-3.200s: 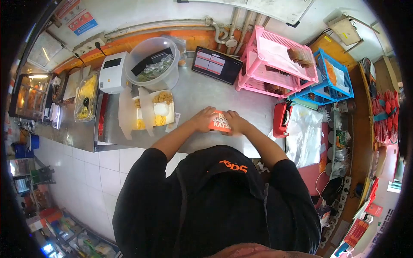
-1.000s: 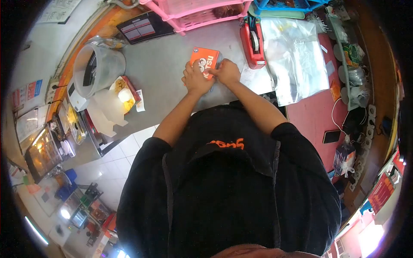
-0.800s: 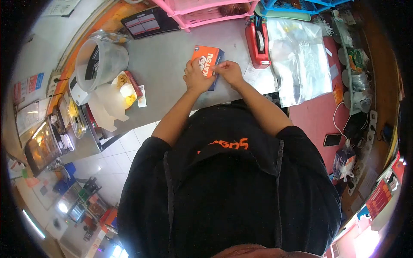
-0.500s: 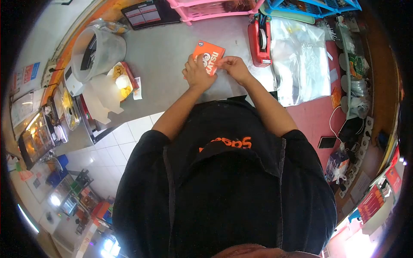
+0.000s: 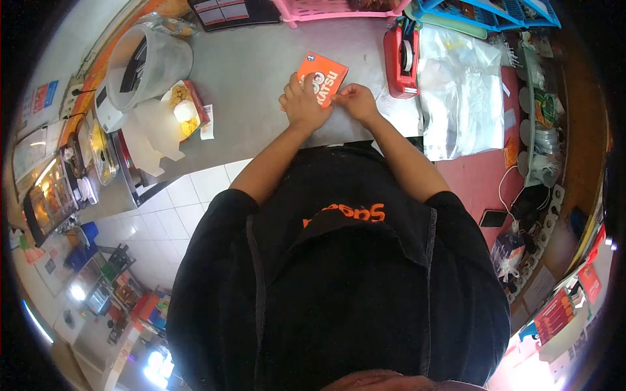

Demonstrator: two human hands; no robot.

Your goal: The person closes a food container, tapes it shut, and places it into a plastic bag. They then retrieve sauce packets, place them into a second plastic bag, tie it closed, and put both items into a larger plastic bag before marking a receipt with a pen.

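Note:
An orange takeaway food box (image 5: 330, 72) with "KATSU" lettering lies on the metal counter in front of me. My left hand (image 5: 305, 107) grips it from the left, fingers bent over its printed top. At the box's lower right edge is my right hand (image 5: 358, 103), its thumb and fingertips pinched together. Whether a flap or a strip of tape is between those fingertips is too small to tell. Off to the left, an open food box (image 5: 201, 116) holds fried pieces, something white and something yellow, with its pale lid folded outward.
A red tape dispenser (image 5: 394, 65) stands right of my hands, beside a stack of clear plastic bags (image 5: 460, 98). Farther left sits a translucent bucket (image 5: 173, 62). Pink (image 5: 313, 12) and blue (image 5: 456, 16) baskets line the back. A phone (image 5: 493, 217) lies at right.
The view has shifted slightly. My left hand keeps its hold on the box, while my right hand's fingers have curled more tightly at the box's edge.

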